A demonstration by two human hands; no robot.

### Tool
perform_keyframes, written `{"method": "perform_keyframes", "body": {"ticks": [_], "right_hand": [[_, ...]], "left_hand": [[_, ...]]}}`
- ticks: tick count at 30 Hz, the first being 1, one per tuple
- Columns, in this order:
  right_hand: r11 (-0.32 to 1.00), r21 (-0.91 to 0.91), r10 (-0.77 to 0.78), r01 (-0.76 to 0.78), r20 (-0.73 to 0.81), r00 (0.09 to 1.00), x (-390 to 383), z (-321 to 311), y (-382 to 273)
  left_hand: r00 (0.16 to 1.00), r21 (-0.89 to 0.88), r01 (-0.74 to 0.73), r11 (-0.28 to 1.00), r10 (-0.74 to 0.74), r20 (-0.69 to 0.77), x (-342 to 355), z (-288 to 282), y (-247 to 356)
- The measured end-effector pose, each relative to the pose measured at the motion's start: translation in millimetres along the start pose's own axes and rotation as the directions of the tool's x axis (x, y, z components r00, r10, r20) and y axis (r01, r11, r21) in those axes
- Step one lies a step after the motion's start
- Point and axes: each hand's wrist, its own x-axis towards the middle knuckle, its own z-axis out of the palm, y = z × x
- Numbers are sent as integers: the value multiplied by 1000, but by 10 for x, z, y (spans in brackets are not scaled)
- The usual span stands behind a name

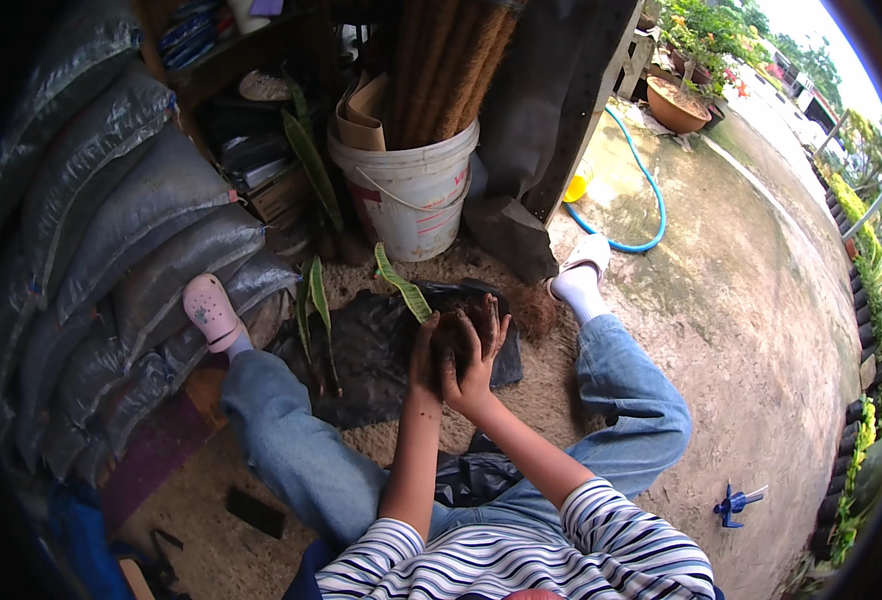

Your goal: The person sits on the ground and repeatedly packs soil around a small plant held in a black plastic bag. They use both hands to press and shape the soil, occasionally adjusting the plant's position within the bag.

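Observation:
Between my legs, my left hand (424,358) and my right hand (477,352) are cupped around a dark clump of soil (449,336). Soil smears both hands, and their fingers partly hide the clump. A yellow-edged snake plant leaf (401,284) slants up and left from beside my left fingers; its base is hidden, so I cannot tell whether it is rooted in the clump. Beneath my hands lies a black plastic sheet (366,345). More snake plant leaves (320,305) rest on the sheet's left part. Brown fibre (535,310) is heaped by the sheet's right edge.
A white bucket (406,205) holding brown fibre-covered poles (451,75) stands beyond the sheet. Stuffed grey sacks (151,210) are piled at left. On the concrete at right are a blue hose (654,190), a potted plant (677,105) and a small blue object (731,505).

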Motion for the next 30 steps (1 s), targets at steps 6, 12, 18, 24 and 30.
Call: {"method": "perform_keyframes", "body": {"ticks": [6, 12, 18, 24, 30], "right_hand": [[983, 30, 183, -182, -11, 983, 61, 48, -68], [992, -70, -96, 100, 62, 993, 47, -62, 36], [924, 300, 256, -235, -30, 966, 47, -53, 4], [988, 109, 118, -107, -94, 989, -20, -55, -202], [1000, 6, 0, 0, 38, 999, -57, -62, -24]], "left_hand": [[986, -160, 39, 986, -12, 169, 208, -518, -39], [999, 7, -51, 999, 51, -18, 118, -342, -20], [991, 358, -128, 925, 104, 84, 17, 11, -11], [995, 20, -101, 995, 100, 24, -71, 250, -55], [994, 282, -98, 955, 83, 64, 73, -349, -67]]}}
